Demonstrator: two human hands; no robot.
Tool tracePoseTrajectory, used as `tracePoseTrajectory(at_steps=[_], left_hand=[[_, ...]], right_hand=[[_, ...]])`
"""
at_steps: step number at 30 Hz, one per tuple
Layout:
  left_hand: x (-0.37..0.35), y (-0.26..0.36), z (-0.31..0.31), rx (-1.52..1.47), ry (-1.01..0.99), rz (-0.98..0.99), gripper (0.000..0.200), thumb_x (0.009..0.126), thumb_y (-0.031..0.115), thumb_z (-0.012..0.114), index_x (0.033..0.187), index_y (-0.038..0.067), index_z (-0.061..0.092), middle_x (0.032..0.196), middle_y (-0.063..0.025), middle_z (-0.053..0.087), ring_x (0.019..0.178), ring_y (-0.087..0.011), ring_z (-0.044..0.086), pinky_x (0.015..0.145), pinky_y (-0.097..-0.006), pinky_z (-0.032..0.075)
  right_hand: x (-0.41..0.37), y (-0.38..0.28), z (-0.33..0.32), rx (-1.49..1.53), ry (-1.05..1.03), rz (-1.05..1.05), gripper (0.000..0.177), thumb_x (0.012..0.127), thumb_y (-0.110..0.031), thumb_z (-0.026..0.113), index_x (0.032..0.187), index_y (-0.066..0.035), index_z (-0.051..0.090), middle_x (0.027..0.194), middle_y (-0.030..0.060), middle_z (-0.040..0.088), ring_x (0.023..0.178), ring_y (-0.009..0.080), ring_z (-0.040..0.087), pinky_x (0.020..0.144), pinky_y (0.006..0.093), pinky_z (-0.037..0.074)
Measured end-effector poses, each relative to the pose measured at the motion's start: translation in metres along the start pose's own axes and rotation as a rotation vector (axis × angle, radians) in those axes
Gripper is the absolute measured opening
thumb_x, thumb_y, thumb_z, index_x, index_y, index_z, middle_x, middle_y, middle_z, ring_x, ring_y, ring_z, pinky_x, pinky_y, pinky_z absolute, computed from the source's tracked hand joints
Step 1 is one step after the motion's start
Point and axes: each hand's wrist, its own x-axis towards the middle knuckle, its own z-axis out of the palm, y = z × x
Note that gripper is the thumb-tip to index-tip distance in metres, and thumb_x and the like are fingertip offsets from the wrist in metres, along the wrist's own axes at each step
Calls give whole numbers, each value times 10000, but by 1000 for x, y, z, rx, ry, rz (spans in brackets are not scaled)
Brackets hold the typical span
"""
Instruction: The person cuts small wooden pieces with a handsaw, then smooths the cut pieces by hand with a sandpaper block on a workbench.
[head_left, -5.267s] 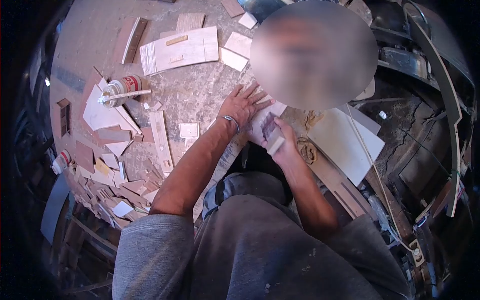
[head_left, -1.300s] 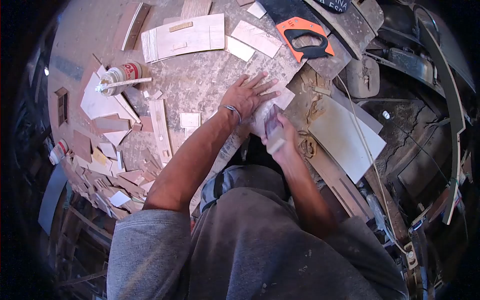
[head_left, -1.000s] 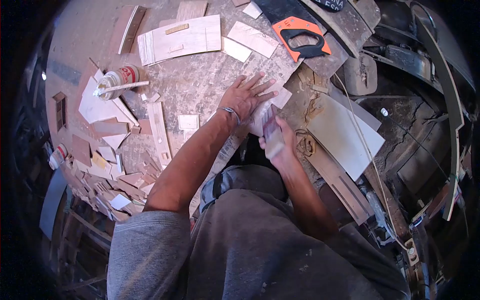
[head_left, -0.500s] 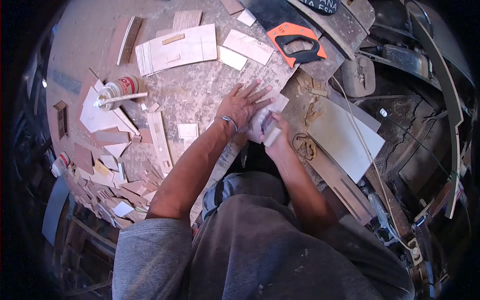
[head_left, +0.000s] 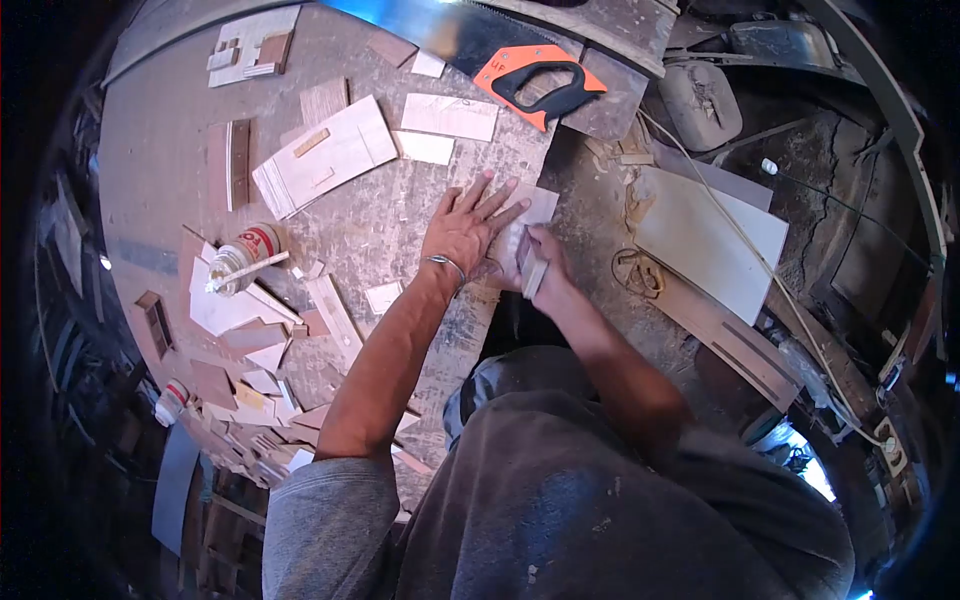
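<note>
My left hand (head_left: 466,235) lies flat with its fingers spread on a thin pale wood piece (head_left: 538,206) at the table's edge. Beside it, my right hand (head_left: 546,262) is closed round a small light block (head_left: 534,279), held against the near right side of that piece. An orange and black handsaw (head_left: 542,86) lies beyond the hands. Further left are a larger pale panel (head_left: 350,150) with a small strip on it and an open glue bottle (head_left: 245,255) with a stick across it.
Wood offcuts (head_left: 250,400) are heaped at the table's near left. A second white bottle (head_left: 171,402) stands at the left edge. Right of the table are a white board (head_left: 712,240), a slotted wood strip (head_left: 745,362) and a coil of cord (head_left: 640,273).
The view has turned, so the table's things appear shifted and rotated. My left hand stays spread on the piece; the block in my right hand stands more upright in view.
</note>
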Motion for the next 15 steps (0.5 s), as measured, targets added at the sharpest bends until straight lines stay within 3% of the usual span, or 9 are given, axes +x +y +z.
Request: tracePoseTrajectory(at_steps=[2, 3, 6, 8, 10, 11, 14, 15], left_hand=[[-1, -4, -1, 14, 2, -11, 1166, 653, 485, 877, 1608, 414, 213, 1702, 107, 170, 1566, -217, 162, 1193, -475, 300], [-3, -1, -1, 18, -4, -6, 1168, 651, 486, 878, 1608, 415, 213, 1701, 106, 171, 1565, -216, 164, 1192, -474, 301], [-3, 0, 0, 15, -1, 0, 1162, 653, 475, 881, 1606, 414, 221, 1701, 103, 173, 1563, -216, 168, 1191, -476, 304], [-3, 0, -3, 18, 19, 5, 1156, 646, 470, 885, 1604, 405, 242, 1698, 88, 189, 1557, -227, 184, 1189, -473, 305], [-4, -2, 4, 25, 41, 14, 1154, 628, 473, 891, 1599, 387, 275, 1692, 62, 219, 1548, -250, 213, 1186, -467, 304], [-7, -1, 9, 19, 42, 11, 1153, 629, 467, 893, 1599, 386, 276, 1692, 61, 219, 1547, -249, 215, 1186, -466, 305], [-3, -3, 5, 15, 68, 7, 1151, 630, 458, 895, 1599, 385, 277, 1693, 58, 218, 1545, -248, 218, 1186, -464, 305], [-5, -3, 3, 8, 54, 9, 1152, 630, 461, 895, 1599, 385, 277, 1693, 57, 217, 1545, -248, 218, 1186, -464, 304]], right_hand=[[12, 3, -3, 59, -82, -49, 379, 946, -415, 619, 1031, -47, 591, 761, 100, 595, 481, 233, 548, 391, 350, 450], [-25, -10, 6, -13, -2, 77, 411, 927, -451, 642, 1014, -54, 583, 771, 86, 585, 529, 219, 562, 412, 346, 458], [8, 4, -5, -47, -92, -46, 418, 929, -455, 638, 1054, -59, 590, 821, 84, 603, 601, 208, 590, 441, 339, 464], [21, 8, -2, -16, 42, -25, 351, 956, -400, 592, 1058, -65, 587, 850, 79, 606, 662, 209, 616, 462, 339, 470], [-21, -6, 16, -32, 97, 83, 314, 964, -371, 572, 1049, -69, 580, 848, 68, 593, 660, 206, 611, 471, 353, 479], [-35, -11, 10, -52, -35, 51, 300, 964, -359, 576, 1054, -73, 589, 865, 66, 592, 704, 210, 615, 504, 379, 496], [34, 19, 5, -76, 165, -36, 297, 965, -355, 589, 1074, -79, 603, 887, 70, 604, 764, 213, 623, 540, 396, 509], [11, 7, 11, -47, 171, -34, 308, 957, -360, 603, 1057, -69, 602, 875, 81, 601, 771, 219, 631, 536, 387, 514]])
